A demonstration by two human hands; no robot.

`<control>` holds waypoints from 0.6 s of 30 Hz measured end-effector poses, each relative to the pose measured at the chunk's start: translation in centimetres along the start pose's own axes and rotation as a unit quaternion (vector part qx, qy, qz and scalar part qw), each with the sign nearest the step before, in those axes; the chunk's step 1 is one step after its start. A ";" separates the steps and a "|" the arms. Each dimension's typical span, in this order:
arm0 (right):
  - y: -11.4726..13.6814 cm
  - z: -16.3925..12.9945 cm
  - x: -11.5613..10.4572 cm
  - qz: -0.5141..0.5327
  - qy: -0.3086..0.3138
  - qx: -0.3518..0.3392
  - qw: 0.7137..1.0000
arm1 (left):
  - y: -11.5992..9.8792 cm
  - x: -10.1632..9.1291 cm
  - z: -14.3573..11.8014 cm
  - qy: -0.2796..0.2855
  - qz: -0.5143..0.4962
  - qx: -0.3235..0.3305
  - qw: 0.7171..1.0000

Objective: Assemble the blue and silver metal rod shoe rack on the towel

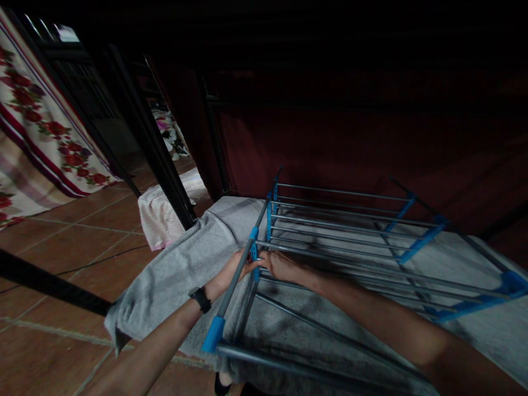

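A folding drying rack (330,253) with grey metal rods and blue plastic joints stands on a grey towel-like cloth (193,291). Its perforated blue end bracket (254,254) is between my two hands. My left hand (234,270), below a dark wristwatch (200,300), has its fingers closed around the bracket from the left, partly behind the rack's side tube (235,278). From the right, my right hand (281,266) pinches the same bracket near the rod ends. Some fingertips are hidden by the bracket and the tube.
Dark metal posts (140,126) frame the left side. A floral cloth (53,121) hangs beyond them, and a striped cloth (159,217) drapes low nearby. Dark red fabric (330,143) covers the back. Tiled floor (94,231) and a thin cable lie at left.
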State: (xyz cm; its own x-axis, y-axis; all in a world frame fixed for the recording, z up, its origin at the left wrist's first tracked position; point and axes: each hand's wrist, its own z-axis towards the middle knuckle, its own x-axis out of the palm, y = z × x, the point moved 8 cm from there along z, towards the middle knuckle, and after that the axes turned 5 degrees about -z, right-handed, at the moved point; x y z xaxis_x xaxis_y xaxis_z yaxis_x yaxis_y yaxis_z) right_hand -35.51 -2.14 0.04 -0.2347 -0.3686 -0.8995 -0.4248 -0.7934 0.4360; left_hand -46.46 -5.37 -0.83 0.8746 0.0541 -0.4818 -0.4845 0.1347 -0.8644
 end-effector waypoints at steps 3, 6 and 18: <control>-0.2 0.1 0.1 -0.007 -0.001 -0.002 1.000 | -0.6 0.1 -0.2 -0.009 0.034 0.022 0.999; -0.4 0.2 0.1 0.000 0.000 0.005 1.000 | -1.4 0.4 -0.4 -0.001 0.054 0.058 0.997; 0.9 -0.7 -1.6 -0.068 -0.003 -0.020 0.997 | -1.0 1.2 0.0 -0.035 0.051 0.101 0.993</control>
State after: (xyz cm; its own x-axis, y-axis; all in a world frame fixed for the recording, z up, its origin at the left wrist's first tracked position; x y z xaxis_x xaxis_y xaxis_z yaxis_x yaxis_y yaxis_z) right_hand -34.89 -2.63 1.86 -0.1814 -0.2531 -0.9503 -0.4182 -0.8547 0.3075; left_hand -44.92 -5.43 -0.58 0.8239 0.1455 -0.5478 -0.5631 0.3206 -0.7617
